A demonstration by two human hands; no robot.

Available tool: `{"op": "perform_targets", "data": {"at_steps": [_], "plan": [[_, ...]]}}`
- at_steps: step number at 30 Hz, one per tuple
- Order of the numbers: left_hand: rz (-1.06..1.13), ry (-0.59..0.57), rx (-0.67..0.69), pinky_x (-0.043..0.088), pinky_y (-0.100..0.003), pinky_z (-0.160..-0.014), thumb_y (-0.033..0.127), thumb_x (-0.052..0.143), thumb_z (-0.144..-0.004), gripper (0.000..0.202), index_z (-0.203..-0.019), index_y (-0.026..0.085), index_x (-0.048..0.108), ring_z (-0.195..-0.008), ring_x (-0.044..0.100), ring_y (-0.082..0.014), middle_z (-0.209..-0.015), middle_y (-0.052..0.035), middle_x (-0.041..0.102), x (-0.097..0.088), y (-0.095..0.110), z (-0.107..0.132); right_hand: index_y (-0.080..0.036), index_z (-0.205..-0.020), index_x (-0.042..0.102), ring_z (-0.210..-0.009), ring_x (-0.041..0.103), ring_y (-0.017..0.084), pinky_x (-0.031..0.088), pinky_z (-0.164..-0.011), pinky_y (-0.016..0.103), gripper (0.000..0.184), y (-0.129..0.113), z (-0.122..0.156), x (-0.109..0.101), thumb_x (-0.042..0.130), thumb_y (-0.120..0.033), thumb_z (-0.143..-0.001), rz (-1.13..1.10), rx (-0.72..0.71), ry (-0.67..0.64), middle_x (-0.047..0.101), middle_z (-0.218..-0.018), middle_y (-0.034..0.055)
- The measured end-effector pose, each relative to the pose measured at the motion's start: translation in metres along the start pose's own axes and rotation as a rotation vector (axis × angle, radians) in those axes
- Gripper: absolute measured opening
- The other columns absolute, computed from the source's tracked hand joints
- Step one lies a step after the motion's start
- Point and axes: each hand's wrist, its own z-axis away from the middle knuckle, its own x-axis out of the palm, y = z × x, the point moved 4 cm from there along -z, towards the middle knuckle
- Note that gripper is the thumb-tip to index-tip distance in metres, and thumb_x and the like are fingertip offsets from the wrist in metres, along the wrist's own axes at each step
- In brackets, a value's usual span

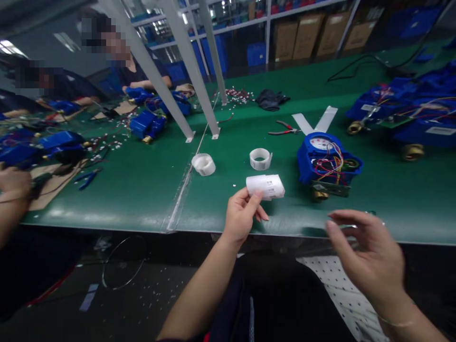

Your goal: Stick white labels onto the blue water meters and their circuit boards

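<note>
My left hand (244, 211) pinches a roll of white printed labels (265, 186) over the front of the green table, thumb on top. Fingers curved and apart, my right hand (370, 251) hovers by the table's front edge, with nothing visible between thumb and forefinger. Just beyond it stands a blue water meter (304, 161), its top open on a round dial, coloured wires and a circuit board (331, 188). Two more rolls, one white label roll (260, 159) and another white roll (204, 164), rest beyond my left hand.
Red-handled pliers (283, 128) and white strips (326, 118) lie behind the meter. More blue meters (423, 114) fill the right side. Grey posts (192, 71) rise from the table (228, 209). A dark cloth (270, 99) lies farther back. Co-workers handle meters at left.
</note>
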Motion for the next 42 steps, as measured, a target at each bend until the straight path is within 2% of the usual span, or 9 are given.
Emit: {"op": "perform_targets", "data": {"at_steps": [3,7,10,18,22,26,31,36,42], "plan": [[-0.012,-0.022,-0.006,0.041,-0.016,-0.043,0.050,0.069,-0.091,0.036,-0.100,0.015,0.070,-0.045,0.061,-0.0091,-0.060,0.0013,0.066,0.011,-0.002,0.007,-0.024,-0.124,0.061,-0.082,0.067,0.019,0.058,-0.061,0.029,0.030,-0.024,-0.011,0.029,0.069,-0.029,-0.095,-0.039,-0.036,-0.141,0.063,-0.112,0.0089],[-0.031,-0.081,-0.042,0.043,-0.016,-0.044,0.049,0.069,-0.092,0.035,-0.100,0.015,0.070,-0.047,0.063,-0.0090,-0.062,0.0004,0.068,0.017,-0.002,0.021,-0.024,-0.124,0.060,-0.090,0.065,0.018,0.057,-0.060,0.025,0.027,-0.029,-0.012,0.041,0.065,-0.027,-0.098,-0.109,-0.024,-0.151,0.058,-0.117,0.0096],[-0.049,-0.119,-0.083,0.044,-0.016,-0.045,0.049,0.068,-0.093,0.034,-0.101,0.015,0.070,-0.047,0.064,-0.0101,-0.060,0.0003,0.067,0.020,-0.003,0.032,-0.024,-0.118,0.062,-0.089,0.063,0.018,0.055,-0.057,0.025,0.020,-0.028,-0.007,0.043,0.065,-0.026,-0.098,-0.128,-0.028,-0.163,0.058,-0.115,0.0091],[-0.079,-0.110,-0.139,0.045,-0.016,-0.044,0.050,0.067,-0.093,0.035,-0.100,0.016,0.070,-0.048,0.065,-0.0109,-0.059,0.0012,0.067,0.026,-0.003,0.044,-0.025,-0.106,0.069,-0.090,0.061,0.017,0.053,-0.059,0.024,0.011,-0.032,0.000,0.035,0.067,-0.020,-0.095,-0.106,-0.056,-0.140,0.060,-0.108,0.0070],[-0.109,-0.066,-0.137,0.043,-0.015,-0.044,0.050,0.067,-0.094,0.034,-0.101,0.016,0.071,-0.051,0.067,-0.0106,-0.064,0.0004,0.069,0.027,-0.001,0.048,-0.025,-0.100,0.069,-0.089,0.062,0.017,0.052,-0.060,0.025,0.008,-0.033,0.005,0.035,0.066,-0.019,-0.096,-0.177,0.000,-0.167,0.062,-0.100,0.0048],[-0.103,-0.021,-0.139,0.041,-0.014,-0.041,0.051,0.065,-0.095,0.035,-0.105,0.017,0.071,-0.052,0.069,-0.0098,-0.079,-0.0024,0.075,0.028,-0.002,0.053,-0.024,-0.097,0.070,-0.086,0.062,0.018,0.051,-0.061,0.026,0.005,-0.032,0.008,0.037,0.066,-0.023,-0.098,-0.224,0.080,-0.195,0.063,-0.099,0.0050],[-0.063,-0.018,-0.164,0.040,-0.013,-0.038,0.052,0.064,-0.095,0.037,-0.108,0.018,0.069,-0.053,0.070,-0.0100,-0.086,-0.0035,0.076,0.030,-0.004,0.056,-0.024,-0.096,0.070,-0.078,0.062,0.016,0.051,-0.060,0.026,0.008,-0.028,0.012,0.041,0.065,-0.029,-0.099,-0.299,0.170,-0.225,0.064,-0.092,0.0039],[-0.042,-0.016,-0.183,0.040,-0.013,-0.038,0.054,0.063,-0.095,0.039,-0.109,0.017,0.067,-0.054,0.072,-0.0121,-0.086,-0.0048,0.077,0.030,-0.005,0.055,-0.025,-0.112,0.068,-0.078,0.067,0.016,0.053,-0.060,0.026,0.018,-0.025,0.017,0.046,0.071,-0.033,-0.095,-0.334,0.251,-0.259,0.071,-0.099,0.0035],[-0.025,-0.049,-0.185,0.038,-0.014,-0.041,0.057,0.059,-0.096,0.041,-0.103,0.017,0.064,-0.057,0.072,-0.0121,-0.087,-0.0045,0.075,0.030,-0.008,0.054,-0.023,-0.105,0.069,-0.071,0.068,0.015,0.054,-0.059,0.024,0.018,-0.025,0.016,0.047,0.075,-0.034,-0.092,-0.312,0.298,-0.226,0.073,-0.091,0.0029]]}}
